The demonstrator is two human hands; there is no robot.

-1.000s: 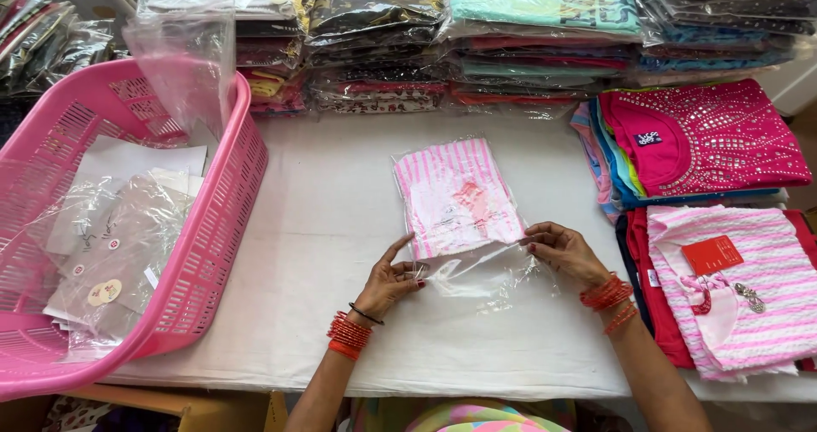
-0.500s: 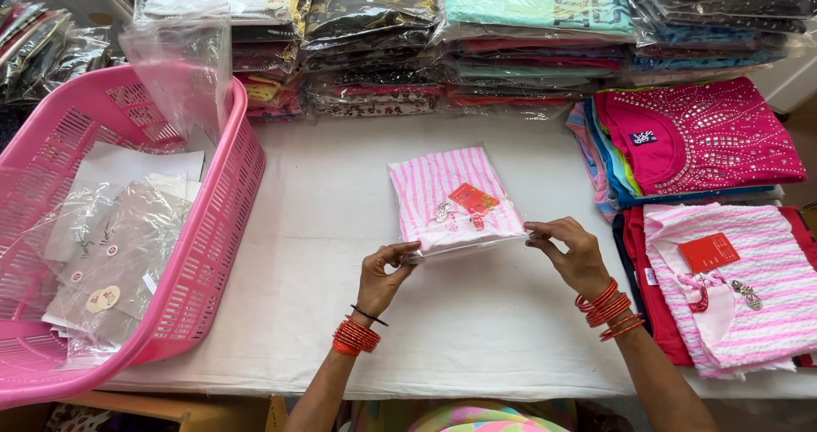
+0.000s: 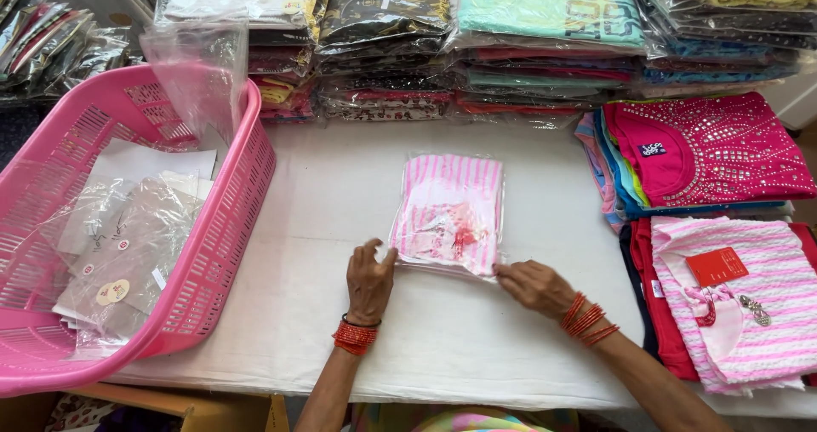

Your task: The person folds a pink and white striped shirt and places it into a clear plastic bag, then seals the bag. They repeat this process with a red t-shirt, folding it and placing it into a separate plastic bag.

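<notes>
My left hand (image 3: 369,280) presses flat on the counter (image 3: 340,202), fingertips touching the near left corner of the bagged pink striped shirt (image 3: 449,213). My right hand (image 3: 534,286) lies low, fingers together, pinching the bag's near right corner. The shirt lies flat mid-counter, sealed in clear plastic, a red tag showing through. Red bangles (image 3: 354,337) sit on my left wrist, more on the right. Pink basket (image 3: 128,228) stands at left, half off the counter edge, holding empty clear bags (image 3: 128,253) and paper. Stacks of packed clothes (image 3: 477,40) line the far side. Right of the shirt: a magenta sequined top (image 3: 715,147) on a pile, and a pink striped top (image 3: 749,304) nearer me.
</notes>
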